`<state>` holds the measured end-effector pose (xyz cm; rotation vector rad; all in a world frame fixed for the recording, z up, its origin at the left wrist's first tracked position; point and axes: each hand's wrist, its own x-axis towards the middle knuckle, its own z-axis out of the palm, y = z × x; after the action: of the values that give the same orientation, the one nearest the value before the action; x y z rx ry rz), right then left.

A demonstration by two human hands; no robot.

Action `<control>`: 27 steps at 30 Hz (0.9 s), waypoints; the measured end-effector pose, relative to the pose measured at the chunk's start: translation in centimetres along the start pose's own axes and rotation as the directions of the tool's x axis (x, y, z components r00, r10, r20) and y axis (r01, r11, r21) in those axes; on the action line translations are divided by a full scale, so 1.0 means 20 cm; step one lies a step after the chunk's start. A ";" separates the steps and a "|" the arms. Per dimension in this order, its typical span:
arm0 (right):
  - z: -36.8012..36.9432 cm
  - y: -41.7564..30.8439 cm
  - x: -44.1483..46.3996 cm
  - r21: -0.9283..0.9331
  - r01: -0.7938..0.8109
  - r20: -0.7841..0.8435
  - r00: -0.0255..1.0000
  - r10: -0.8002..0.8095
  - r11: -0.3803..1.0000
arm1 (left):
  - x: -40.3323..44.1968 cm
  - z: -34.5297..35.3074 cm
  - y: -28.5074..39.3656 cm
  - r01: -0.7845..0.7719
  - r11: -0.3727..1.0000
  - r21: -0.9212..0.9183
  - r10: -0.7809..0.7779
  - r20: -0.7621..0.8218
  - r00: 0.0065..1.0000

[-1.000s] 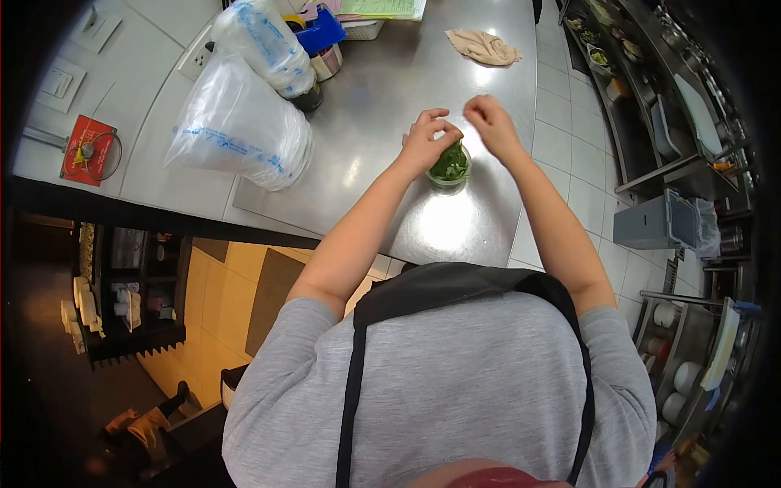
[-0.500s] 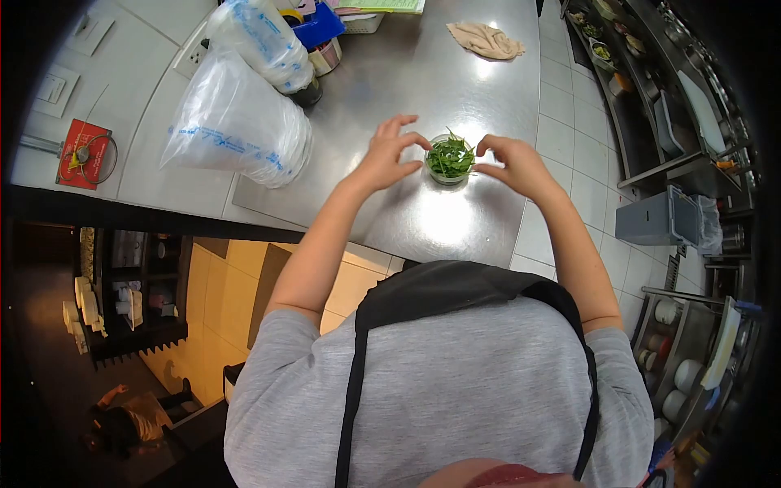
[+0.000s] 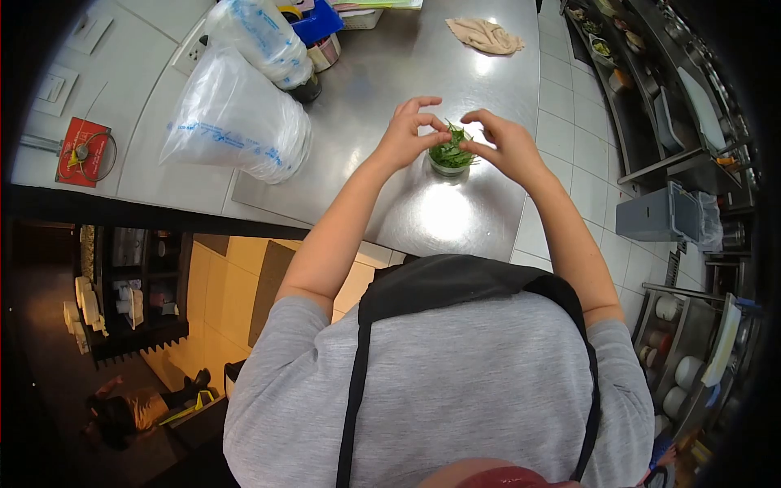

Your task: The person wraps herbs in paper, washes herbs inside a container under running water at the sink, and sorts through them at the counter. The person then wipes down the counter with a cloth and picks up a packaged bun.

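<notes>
A small clear round container (image 3: 449,170) stands on the steel counter (image 3: 366,106), heaped with green leaves (image 3: 453,151) that rise above its rim. At its upper left is my left hand (image 3: 412,134), fingers curved and apart, thumb and fingertips close by the leaves. My right hand (image 3: 504,146) is at the container's right side, thumb and forefinger apart beside the leaves. Neither hand shows anything held in it. Whether the fingertips touch the leaves is hard to tell.
Plastic-wrapped stacks (image 3: 240,114) and a blue holder (image 3: 317,24) stand at the counter's upper left. A beige cloth (image 3: 486,37) lies near its far right edge. A grey bin (image 3: 651,215) is on the floor at right. Another person (image 3: 134,411) is at the lower left.
Over the last second my hands drew apart from above the container, then came back in closer over the leaves. The leaves, bunched up earlier, now lie looser. The other person has shifted.
</notes>
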<state>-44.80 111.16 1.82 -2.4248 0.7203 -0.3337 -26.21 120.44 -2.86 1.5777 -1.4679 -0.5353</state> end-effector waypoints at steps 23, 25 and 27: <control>0.05 0.18 0.04 0.130 0.071 -0.148 0.988 -0.051 0.989 | 0.03 0.09 -0.04 -0.075 0.963 0.258 0.040 0.137 0.990; 0.07 0.19 0.02 0.058 0.079 -0.246 0.967 -0.062 0.995 | 0.03 0.09 -0.06 -0.060 0.964 0.260 0.025 0.136 0.990; 0.05 0.15 0.00 -0.105 0.159 -0.283 0.942 -0.183 0.982 | 0.02 0.09 -0.04 -0.034 0.943 0.330 -0.009 0.127 0.992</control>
<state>-45.66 109.58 -0.87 -2.5506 0.6563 -0.7590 -27.22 119.40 -4.31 1.8199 -1.7335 -0.4006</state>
